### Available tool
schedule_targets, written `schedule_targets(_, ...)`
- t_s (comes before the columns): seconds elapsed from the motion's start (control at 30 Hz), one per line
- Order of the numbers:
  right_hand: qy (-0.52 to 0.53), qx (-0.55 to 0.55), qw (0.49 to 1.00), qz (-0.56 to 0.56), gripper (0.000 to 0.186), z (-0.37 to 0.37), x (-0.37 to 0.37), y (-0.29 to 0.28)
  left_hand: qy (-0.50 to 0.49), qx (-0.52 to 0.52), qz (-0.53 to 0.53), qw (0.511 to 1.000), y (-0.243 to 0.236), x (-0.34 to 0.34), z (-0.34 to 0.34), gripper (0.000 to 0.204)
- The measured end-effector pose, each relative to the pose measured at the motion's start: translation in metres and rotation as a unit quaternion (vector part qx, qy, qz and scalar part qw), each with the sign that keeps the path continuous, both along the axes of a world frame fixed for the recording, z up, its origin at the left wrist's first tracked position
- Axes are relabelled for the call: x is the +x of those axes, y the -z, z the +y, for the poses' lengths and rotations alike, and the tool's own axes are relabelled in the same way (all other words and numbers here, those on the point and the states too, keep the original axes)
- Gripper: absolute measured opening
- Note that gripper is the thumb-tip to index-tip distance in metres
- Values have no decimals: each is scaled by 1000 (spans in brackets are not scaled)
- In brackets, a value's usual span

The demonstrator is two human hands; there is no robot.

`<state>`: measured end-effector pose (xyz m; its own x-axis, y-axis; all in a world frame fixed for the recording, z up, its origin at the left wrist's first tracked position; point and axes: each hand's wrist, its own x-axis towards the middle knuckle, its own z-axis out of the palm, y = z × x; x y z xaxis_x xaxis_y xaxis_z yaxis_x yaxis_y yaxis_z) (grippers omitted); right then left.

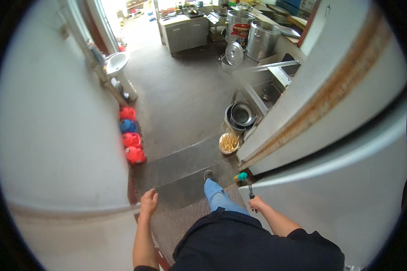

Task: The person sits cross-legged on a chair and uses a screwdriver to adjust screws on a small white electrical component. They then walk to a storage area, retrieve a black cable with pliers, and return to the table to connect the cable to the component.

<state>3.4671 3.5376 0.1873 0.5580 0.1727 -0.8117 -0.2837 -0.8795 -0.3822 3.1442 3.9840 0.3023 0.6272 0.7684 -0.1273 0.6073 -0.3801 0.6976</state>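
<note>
My left hand (149,202) hangs beside the white wall on the left, fingers loosely curled apart and nothing visible in it. My right hand (257,203) is closed around a slim dark-handled metal tool (251,190), held upright near the edge of a white appliance (330,194); what kind of tool it is, I cannot make out. Just above it is a green-and-yellow object (241,176). My leg (217,196) is stepping forward over a mat (190,223) and a grey floor strip (176,160).
Red and blue jugs (131,141) line the left wall below a white pedestal sink (116,64). Right are a tub of sticks (229,143), stacked pans (242,115), a steel sink (267,90) and large steel pots (262,43). A steel counter (185,38) stands beside a bright doorway (131,27).
</note>
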Motion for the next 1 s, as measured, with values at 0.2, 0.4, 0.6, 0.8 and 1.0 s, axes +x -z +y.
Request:
schedule_targets(0.2,-115,87,987,-76,67,224,153,-47,0,-72,85,994,66,43,78,32)
schedule_targets(0.4,-9,156,985,-75,50,424,296,-109,166,-95,326,926,183,-48,130,37)
schedule_targets(0.6,-49,22,966,-252,36,495,384,28,-91,-192,269,939,215,54,301,36)
schedule_targets(0.8,76,-115,987,80,26,475,389,143,-92,-188,121,970,182,266,575,31)
schedule_targets(1.0,304,-24,927,217,12,565,444,144,-65,-115,-26,991,195,501,780,31)
